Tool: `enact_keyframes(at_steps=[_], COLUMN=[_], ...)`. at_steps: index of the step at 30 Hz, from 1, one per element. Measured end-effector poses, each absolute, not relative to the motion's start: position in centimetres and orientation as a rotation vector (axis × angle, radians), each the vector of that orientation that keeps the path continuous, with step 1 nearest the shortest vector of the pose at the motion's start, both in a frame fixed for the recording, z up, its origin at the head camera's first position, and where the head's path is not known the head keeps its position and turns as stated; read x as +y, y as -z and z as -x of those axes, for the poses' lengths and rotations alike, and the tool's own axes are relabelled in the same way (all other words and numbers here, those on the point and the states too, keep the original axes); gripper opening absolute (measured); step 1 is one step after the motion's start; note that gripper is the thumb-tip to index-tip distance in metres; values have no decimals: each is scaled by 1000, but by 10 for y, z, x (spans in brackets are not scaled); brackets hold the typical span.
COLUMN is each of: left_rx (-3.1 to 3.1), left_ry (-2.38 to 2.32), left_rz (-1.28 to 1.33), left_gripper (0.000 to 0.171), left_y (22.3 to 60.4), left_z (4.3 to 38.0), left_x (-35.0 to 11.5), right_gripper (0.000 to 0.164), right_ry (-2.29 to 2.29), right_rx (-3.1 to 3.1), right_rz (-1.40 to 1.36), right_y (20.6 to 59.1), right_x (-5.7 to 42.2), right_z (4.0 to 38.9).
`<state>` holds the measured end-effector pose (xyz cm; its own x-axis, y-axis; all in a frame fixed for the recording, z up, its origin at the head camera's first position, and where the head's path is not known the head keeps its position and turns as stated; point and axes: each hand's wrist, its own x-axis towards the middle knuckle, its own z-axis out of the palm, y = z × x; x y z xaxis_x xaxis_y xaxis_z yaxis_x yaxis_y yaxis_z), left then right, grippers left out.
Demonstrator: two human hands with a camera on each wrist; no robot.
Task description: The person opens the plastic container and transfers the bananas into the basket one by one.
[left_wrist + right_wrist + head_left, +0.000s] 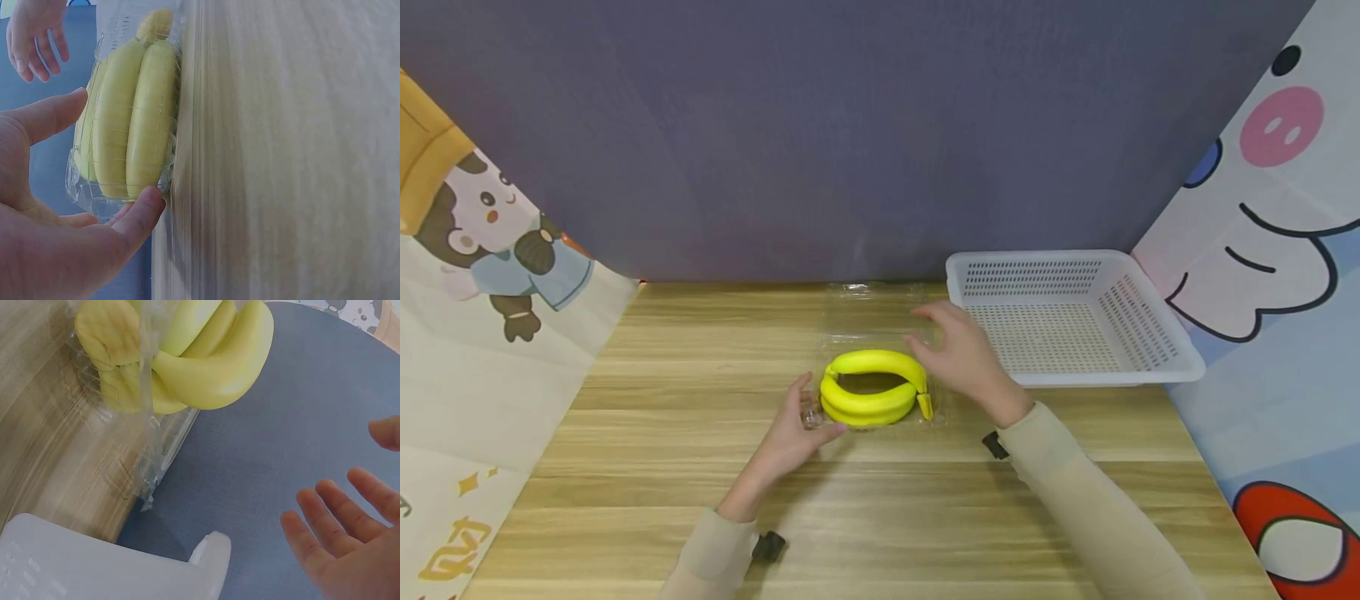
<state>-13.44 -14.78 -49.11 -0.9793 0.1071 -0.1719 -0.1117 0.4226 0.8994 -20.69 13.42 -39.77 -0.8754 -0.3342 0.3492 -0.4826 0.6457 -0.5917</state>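
Observation:
A clear plastic clamshell box (940, 410) lies on the table with its lid (872, 315) folded back toward the rear wall. Inside its base sits a bunch of yellow bananas (871, 408), the joined stem end (155, 26) toward the right. My left hand (792, 437) is at the box's left end, thumb and fingers spread; in the left wrist view the thumb tip (149, 199) touches the near lower corner. Above the box's right side hovers my right hand (962, 350), its fingers (322, 519) loosely spread with nothing in them.
A white perforated plastic basket (1180, 367) stands at the right rear of the wooden table (700, 367), close to the right hand. Behind the table rises a dark grey wall (850, 142). Cartoon-printed panels (1285, 275) flank both sides.

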Motion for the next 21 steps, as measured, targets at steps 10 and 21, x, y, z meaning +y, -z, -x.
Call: enact_keyframes(at_steps=[10, 21], left_rx=[2474, 2477], left_ry=[-1584, -1575], left_rz=[12, 20], left_gripper=[111, 112], left_y=[491, 491], left_z=[134, 134], left_x=[-148, -148], right_gripper=[47, 45], right_ry=[-877, -657], right_rx=[-2683, -2667], right_rz=[-701, -777], right_y=[403, 409], right_x=[124, 119], right_z=[205, 206])
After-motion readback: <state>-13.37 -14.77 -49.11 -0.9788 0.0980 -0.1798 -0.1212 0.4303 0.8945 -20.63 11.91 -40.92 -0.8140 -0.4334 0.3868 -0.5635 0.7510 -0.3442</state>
